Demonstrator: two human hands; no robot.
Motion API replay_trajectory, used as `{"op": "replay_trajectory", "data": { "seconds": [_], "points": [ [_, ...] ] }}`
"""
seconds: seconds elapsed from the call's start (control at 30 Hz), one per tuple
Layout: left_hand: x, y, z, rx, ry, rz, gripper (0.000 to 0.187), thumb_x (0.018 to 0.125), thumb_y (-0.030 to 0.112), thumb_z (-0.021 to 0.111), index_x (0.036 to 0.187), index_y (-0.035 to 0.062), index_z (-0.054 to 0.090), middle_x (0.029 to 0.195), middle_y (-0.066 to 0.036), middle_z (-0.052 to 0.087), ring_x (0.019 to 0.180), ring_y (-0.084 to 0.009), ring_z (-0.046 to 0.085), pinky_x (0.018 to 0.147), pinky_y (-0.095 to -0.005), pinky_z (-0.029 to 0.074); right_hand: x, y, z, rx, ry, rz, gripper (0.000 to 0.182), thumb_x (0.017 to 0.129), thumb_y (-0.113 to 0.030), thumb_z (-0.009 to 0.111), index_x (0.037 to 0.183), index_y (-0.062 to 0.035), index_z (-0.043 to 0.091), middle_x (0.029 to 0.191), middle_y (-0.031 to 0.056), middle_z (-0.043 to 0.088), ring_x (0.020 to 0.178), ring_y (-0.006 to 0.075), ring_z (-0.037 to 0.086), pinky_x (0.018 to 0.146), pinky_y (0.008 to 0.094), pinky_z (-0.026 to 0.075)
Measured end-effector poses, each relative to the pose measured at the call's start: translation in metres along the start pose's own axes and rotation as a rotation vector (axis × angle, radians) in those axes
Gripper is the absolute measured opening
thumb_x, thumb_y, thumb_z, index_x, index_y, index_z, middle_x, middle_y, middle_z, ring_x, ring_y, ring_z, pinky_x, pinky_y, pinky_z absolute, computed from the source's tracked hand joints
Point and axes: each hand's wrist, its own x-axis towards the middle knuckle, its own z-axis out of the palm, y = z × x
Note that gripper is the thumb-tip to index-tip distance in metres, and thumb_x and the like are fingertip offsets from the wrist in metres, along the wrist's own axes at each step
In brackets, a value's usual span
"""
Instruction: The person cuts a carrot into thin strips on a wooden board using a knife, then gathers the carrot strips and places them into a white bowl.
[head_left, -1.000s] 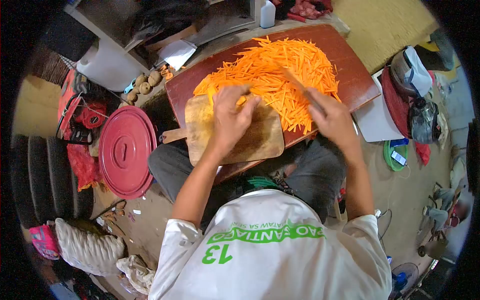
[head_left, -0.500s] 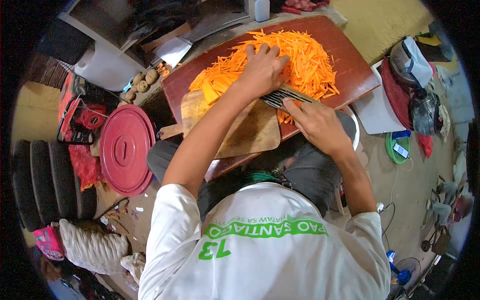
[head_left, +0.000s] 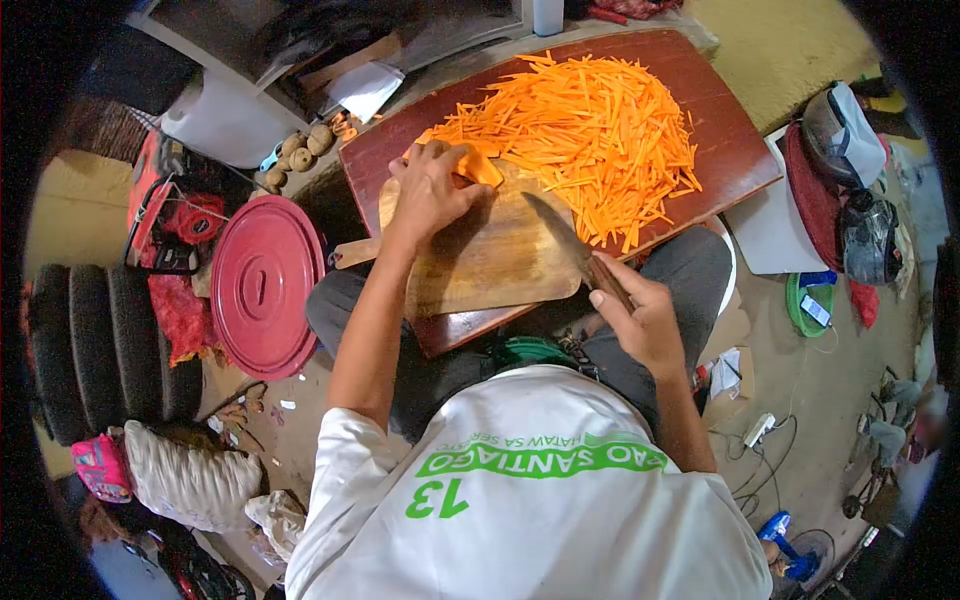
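My right hand (head_left: 643,318) is closed round the wooden handle of a knife (head_left: 557,226), its blade slanting up and left above the right part of the wooden cutting board (head_left: 490,270). At the board's upper left, my left hand (head_left: 430,190) has its fingers curled over orange carrot slices (head_left: 482,168); some of them are hidden beneath it. A large heap of carrot sticks (head_left: 610,130) lies behind and right of the board, on the reddish-brown table (head_left: 725,160). The board's handle sticks out to the left.
A red round lid (head_left: 262,285) stands left of the table. Behind it are several round brown vegetables (head_left: 300,158). Black tires (head_left: 95,350) and a filled sack (head_left: 190,475) sit farther left. On the right are a green basket (head_left: 810,305) and an extension socket (head_left: 760,430).
My left hand has left the carrot heap and moved left and down onto the slices at the board. The knife has come away from the heap, downward, over the board's right side.
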Motion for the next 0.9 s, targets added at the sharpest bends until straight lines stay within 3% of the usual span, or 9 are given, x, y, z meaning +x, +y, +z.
{"op": "replay_trajectory", "data": {
  "seconds": [0.07,0.27,0.33,0.47,0.53,0.67,0.77,0.8,0.9],
  "points": [
    [0.0,0.006,0.009,0.038,0.009,0.011,0.067,0.079,0.061,0.088,0.131,0.0187,0.079,0.139,-0.014,0.07,0.133,-0.0347,0.06,0.11,-0.0592,0.035,-0.004,-0.004,0.005,0.012,-0.053,0.051,0.049,0.097,-0.011,0.076,0.142,0.007,0.065,0.115,0.0248,0.079,0.103,0.0266,0.08,0.092,0.0358,0.059],
    [0.007,0.01,0.017,0.042,0.03,0.068,0.061,0.079,0.055,0.087,0.126,0.0177,0.08,0.134,-0.015,0.072,0.13,-0.0349,0.061,0.107,-0.0562,0.036,-0.007,0.003,0.009,0.004,-0.048,0.072,0.05,0.098,-0.01,0.075,0.144,0.0064,0.064,0.116,0.023,0.08,0.103,0.0245,0.079,0.092,0.0347,0.059],
    [0.002,0.015,0.011,0.008,0.149,0.117,0.06,0.077,0.051,0.089,0.123,0.0138,0.08,0.126,-0.014,0.073,0.123,-0.0358,0.062,0.104,-0.0561,0.036,-0.007,0.004,0.007,0.023,-0.013,0.084,0.05,0.098,-0.01,0.074,0.144,0.0063,0.064,0.117,0.0224,0.08,0.104,0.0234,0.078,0.093,0.0342,0.059],
    [-0.03,0.027,-0.013,-0.093,0.15,0.068,0.06,0.078,0.045,0.091,0.124,0.0075,0.079,0.134,-0.02,0.071,0.127,-0.0362,0.062,0.107,-0.053,0.038,-0.011,0.002,-0.001,0.031,-0.01,0.178,0.05,0.099,-0.01,0.074,0.145,0.0058,0.063,0.119,0.0224,0.079,0.107,0.0225,0.078,0.094,0.0336,0.058],
    [-0.062,0.038,-0.005,-0.119,0.204,0.128,0.058,0.078,0.043,0.09,0.12,0.0059,0.079,0.126,-0.02,0.07,0.12,-0.0367,0.062,0.103,-0.0523,0.038,-0.013,0.005,0.0,0.031,-0.023,0.19,0.05,0.099,-0.01,0.074,0.145,0.0058,0.063,0.119,0.0228,0.079,0.108,0.0221,0.078,0.094,0.0333,0.058],
    [-0.116,0.073,0.0,-0.219,0.061,0.067,0.055,0.08,0.041,0.089,0.118,0.0038,0.078,0.122,-0.02,0.066,0.112,-0.038,0.058,0.098,-0.0532,0.04,-0.015,0.0,0.012,0.006,-0.092,0.071,0.05,0.1,-0.014,0.073,0.145,0.0051,0.062,0.119,0.0257,0.077,0.109,0.029,0.079,0.095,0.0368,0.058],
    [-0.128,0.078,0.01,-0.187,0.087,0.027,0.054,0.081,0.041,0.089,0.119,0.0032,0.078,0.124,-0.02,0.064,0.114,-0.0385,0.057,0.097,-0.0527,0.04,-0.013,-0.016,0.023,-0.113,-0.192,0.068,0.05,0.102,-0.019,0.07,0.146,0.0043,0.061,0.121,0.0283,0.076,0.113,0.0388,0.077,0.096,0.0419,0.059],
    [-0.129,0.078,0.01,-0.188,0.098,0.031,0.055,0.082,0.041,0.088,0.119,0.0022,0.078,0.125,-0.019,0.063,0.114,-0.0388,0.056,0.096,-0.0522,0.041,-0.01,-0.024,0.023,-0.149,-0.256,0.098,0.05,0.104,-0.022,0.068,0.147,0.0031,0.058,0.125,0.029,0.074,0.116,0.046,0.072,0.096,0.0477,0.059],
    [-0.126,0.077,0.006,-0.153,0.033,0.063,0.054,0.083,0.04,0.088,0.118,0.0003,0.077,0.123,-0.02,0.062,0.113,-0.0397,0.055,0.094,-0.0518,0.042,-0.01,-0.028,0.029,-0.282,-0.281,0.029,0.051,0.105,-0.021,0.067,0.149,0.0029,0.054,0.125,0.029,0.073,0.114,0.0465,0.072,0.094,0.05,0.059]
  ]
}}
